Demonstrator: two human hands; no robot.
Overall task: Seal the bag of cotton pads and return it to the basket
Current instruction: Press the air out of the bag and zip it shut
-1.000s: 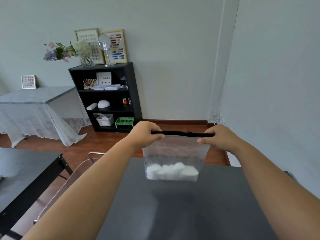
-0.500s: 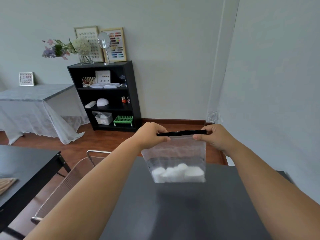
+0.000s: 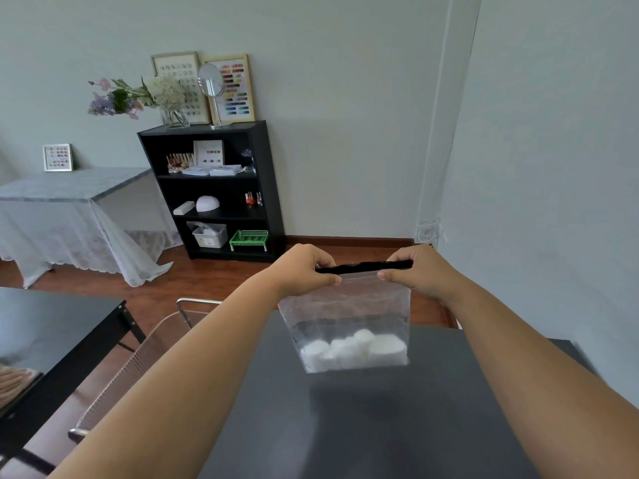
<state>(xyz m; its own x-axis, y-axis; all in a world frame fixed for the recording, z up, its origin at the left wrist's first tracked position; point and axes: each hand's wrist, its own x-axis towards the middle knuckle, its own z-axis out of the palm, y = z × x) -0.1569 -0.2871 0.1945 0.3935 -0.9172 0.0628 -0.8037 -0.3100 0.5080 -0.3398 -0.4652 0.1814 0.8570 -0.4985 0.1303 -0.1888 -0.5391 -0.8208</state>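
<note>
You hold the bag [image 3: 345,316] up in the air over the dark counter [image 3: 380,426], clear of its surface. Your left hand [image 3: 304,271] is closed in a pinch on the left end of the black zip strip [image 3: 363,267], and your right hand [image 3: 418,271] is closed in a pinch on the right end, thumbs toward you and fingers behind. The strip runs level between them.

The bag is thin, clear film: light, floppy and likely slick, so it will sag and twist wherever you let go. The stiffest part looks to be the zip strip, and that is the place to keep hold. To press it shut, run a thumb and finger along the strip from one end to the other while the other hand anchors its end. Whether the strip is already closed along its length cannot be told from here.

Inside, the cotton pads [image 3: 352,350] lie in a loose heap along the bottom of the bag, filling only the lowest part. They are soft and weigh next to nothing, so squeezing will not harm them.

A green basket [image 3: 249,238] sits on the bottom level of the black shelf [image 3: 262,174] across the room; whether it is the one meant, you must judge.
</note>
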